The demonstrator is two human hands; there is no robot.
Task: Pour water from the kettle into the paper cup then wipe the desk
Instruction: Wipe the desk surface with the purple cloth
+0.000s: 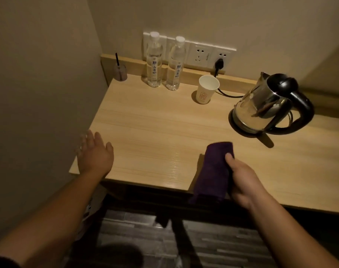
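Observation:
A steel kettle (pixel 265 105) with a black handle sits on its base at the right of the wooden desk (pixel 155 132). A white paper cup (pixel 205 91) stands upright left of it, near the back edge. My right hand (pixel 242 180) grips a folded purple cloth (pixel 215 169) that lies over the desk's front edge and hangs down a little. My left hand (pixel 95 151) hovers at the desk's left front corner, fingers spread, holding nothing.
Two water bottles (pixel 163 62) stand at the back by wall sockets (pixel 199 55); the kettle's black cord (pixel 228 93) runs behind the cup to a plug. A small jar with a dark stick (pixel 120 71) sits in the back left corner. A wall bounds the left side.

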